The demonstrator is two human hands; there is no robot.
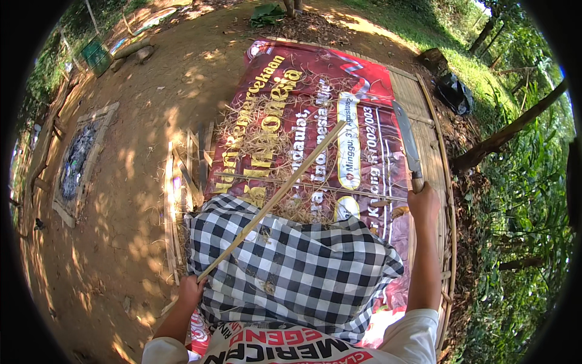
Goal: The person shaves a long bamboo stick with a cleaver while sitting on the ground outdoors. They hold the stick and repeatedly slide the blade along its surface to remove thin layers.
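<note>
- Head view: your left hand (pixel 189 290) is closed around the near end of a bamboo strip (pixel 273 200) that runs up across the checked cloth (pixel 291 273) on your lap, over the red banner (pixel 315 103).
- Your right hand (pixel 422 200) grips the handle of a knife (pixel 407 145), blade raised and well apart from the strip.
- The strip is long and held only at one end; it could flex or twist under the blade.
- A slipping blade could reach your lap or left fingers.
- Loose shavings (pixel 267 139) on the banner may hide thin slats (pixel 303 185).
</note>
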